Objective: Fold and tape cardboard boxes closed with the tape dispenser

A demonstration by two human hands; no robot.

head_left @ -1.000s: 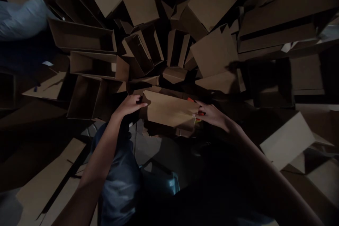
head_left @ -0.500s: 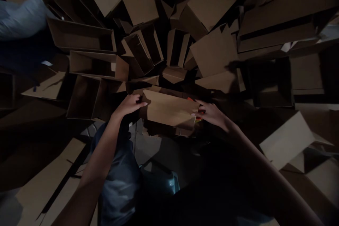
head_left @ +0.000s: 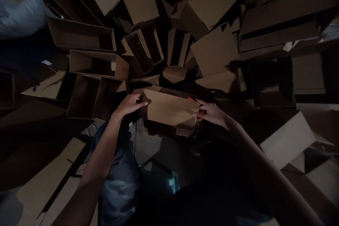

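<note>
Box (head_left: pixel 169 109) sits low in front of the person, its plain cardboard face tilted up, at the near edge of the heap. Left hand (head_left: pixel 128 105) is on its left edge, fingers pressed together and curled over the rim; thumb hidden, so can't tell if it's a real grip. Right hand (head_left: pixel 212 113) is at the box's right end, fingers slightly spread, tips at the edge beside a red piece (head_left: pixel 201 114). Can't tell if they pinch it; too dark and small. A bit of orange (head_left: pixel 190 98) shows behind the box's far edge.

Open cartons (head_left: pixel 91 97) crowd the far side, lying at all angles, some touching. Flat sheet (head_left: pixel 287 139) lies right; another sheet (head_left: pixel 50 180) lies near left. Grey floor (head_left: pixel 150 152) shows just below the box, by the person's jeans (head_left: pixel 119 180) and a teal object (head_left: pixel 169 183). Pale blue cloth (head_left: pixel 19 17) sits far left.
</note>
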